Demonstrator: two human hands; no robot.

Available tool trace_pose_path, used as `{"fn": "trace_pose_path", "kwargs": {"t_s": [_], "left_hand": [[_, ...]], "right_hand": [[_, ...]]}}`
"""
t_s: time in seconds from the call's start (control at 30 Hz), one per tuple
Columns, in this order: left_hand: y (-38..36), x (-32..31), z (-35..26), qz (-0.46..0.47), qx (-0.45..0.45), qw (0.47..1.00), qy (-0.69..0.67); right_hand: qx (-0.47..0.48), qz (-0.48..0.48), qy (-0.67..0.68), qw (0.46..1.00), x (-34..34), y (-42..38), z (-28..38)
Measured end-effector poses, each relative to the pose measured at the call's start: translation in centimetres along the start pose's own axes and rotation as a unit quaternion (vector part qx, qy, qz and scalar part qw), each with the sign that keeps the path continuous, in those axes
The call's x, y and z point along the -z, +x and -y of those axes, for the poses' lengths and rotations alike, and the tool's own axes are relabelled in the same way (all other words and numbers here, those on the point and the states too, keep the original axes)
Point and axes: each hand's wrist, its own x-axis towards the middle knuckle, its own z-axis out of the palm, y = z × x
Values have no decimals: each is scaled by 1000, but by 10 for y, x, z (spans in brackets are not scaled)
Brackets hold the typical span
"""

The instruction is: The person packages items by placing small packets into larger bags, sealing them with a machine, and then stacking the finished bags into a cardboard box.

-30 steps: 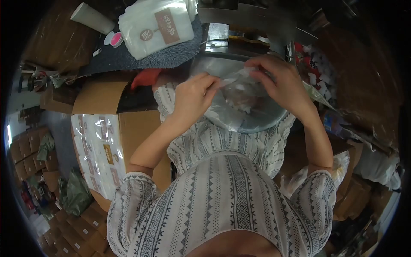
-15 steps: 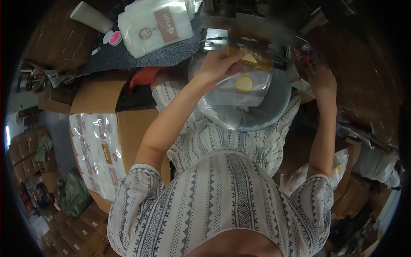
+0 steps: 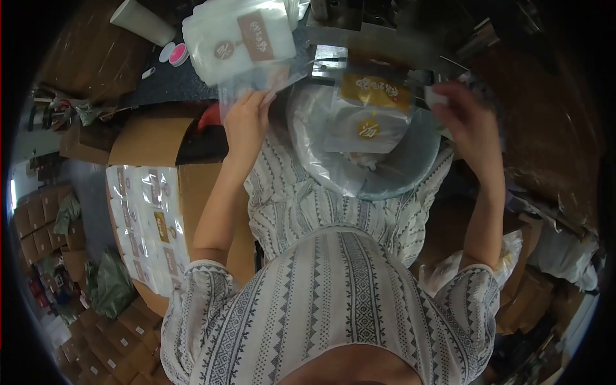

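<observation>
My left hand [image 3: 247,122] grips the lower edge of an empty clear plastic bag [image 3: 256,78], blurred, just below a stack of white labelled bags [image 3: 237,38]. My right hand [image 3: 467,119] is raised at the right and pinches a small white packet [image 3: 436,96]. Between my hands, a filled pouch [image 3: 369,119] with a brown label and a yellow dot rests against a machine [image 3: 359,32] and over a metal bowl [image 3: 410,170] lined with clear plastic.
An open cardboard box [image 3: 144,224] at the left holds several packed pouches. A dark mat [image 3: 173,83] carries a pink-lidded jar [image 3: 174,54] and a white cup [image 3: 141,22]. Cartons are stacked on the floor at lower left [image 3: 45,244]. Clutter lies at the right.
My left hand let go of the filled pouch and swung left, taking hold of a clear bag. My right hand came back from the right-hand clutter with a small white packet.
</observation>
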Motion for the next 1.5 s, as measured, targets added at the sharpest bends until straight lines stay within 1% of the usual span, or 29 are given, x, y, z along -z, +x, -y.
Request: {"fn": "trace_pose_path", "kwargs": {"t_s": [0.03,0.1,0.17,0.23,0.33,0.37,0.4,0.43,0.47,0.5,0.53,0.6,0.63,0.7,0.73,0.77,0.87,0.93,1.0,1.03,1.07,1.1,1.13,1.17,1.2,1.27,1.37,1.47,1.5], "left_hand": [[0,5,-9,-2,-2,1000,1],[-1,19,-35,-25,34,996,-73],[0,32,-55,-24,15,996,-84],[0,41,-71,-23,-3,995,-93],[1,38,-85,31,-39,989,-139],[1,30,-84,87,-52,979,-179],[2,23,-84,141,-65,964,-218],[4,14,-86,141,-65,964,-218],[8,5,-89,192,-17,938,-287],[14,-4,-91,242,29,903,-353],[23,-10,-94,241,28,903,-354],[44,-21,-99,334,235,774,-484],[52,-31,-97,335,234,773,-485],[63,-47,-96,290,320,679,-594],[67,-43,-101,284,341,658,-609],[67,-44,-102,284,341,657,-609],[62,-44,-98,284,342,653,-613],[63,-40,-82,282,244,816,-441],[64,-54,-33,-10,121,933,-339],[70,-40,-16,-108,12,987,-121],[58,-41,-10,-104,14,987,-119],[41,-48,-4,-65,-11,996,54],[30,-52,-1,-30,-35,973,225],[19,-48,-6,-35,-84,985,146],[16,-43,-2,-34,-85,985,146],[8,-31,13,29,-61,995,69],[5,-14,18,25,-40,998,49],[3,4,3,9,19,999,-26],[2,8,-4,9,20,999,-26]], "right_hand": [[74,32,36,996,-7,3,11],[122,39,41,991,-29,6,27],[172,50,46,983,-41,11,37],[309,13,-33,950,-46,15,43],[315,78,-6,946,-44,17,43],[314,78,-7,946,-44,18,39],[269,90,17,959,-44,20,33],[223,102,42,969,-44,20,26],[224,102,41,968,-44,22,19],[145,74,74,984,-43,23,11],[65,46,108,991,-40,23,5],[43,23,75,996,-29,19,-3],[22,0,43,999,-22,16,-6],[33,13,-15,999,-7,3,-4],[46,26,-72,996,1,-2,-3],[46,26,-72,996,8,-6,-2],[-55,5,-193,980,20,-12,-21],[-182,42,-414,891,21,-7,-72],[-158,34,-392,906,22,-4,-96],[-135,34,-367,920,20,-4,-102],[-136,38,-365,920,18,-4,-102],[-125,42,-344,930,18,-1,-101],[-111,43,-324,939,18,6,-99],[-109,40,-323,939,18,10,-99],[-87,14,-283,955,16,11,-98],[-68,-9,-244,967,14,7,-93],[-93,-42,-181,978,15,9,-80],[-45,-88,-117,988,18,4,-77],[-53,-87,-32,994,15,2,-71]]}}
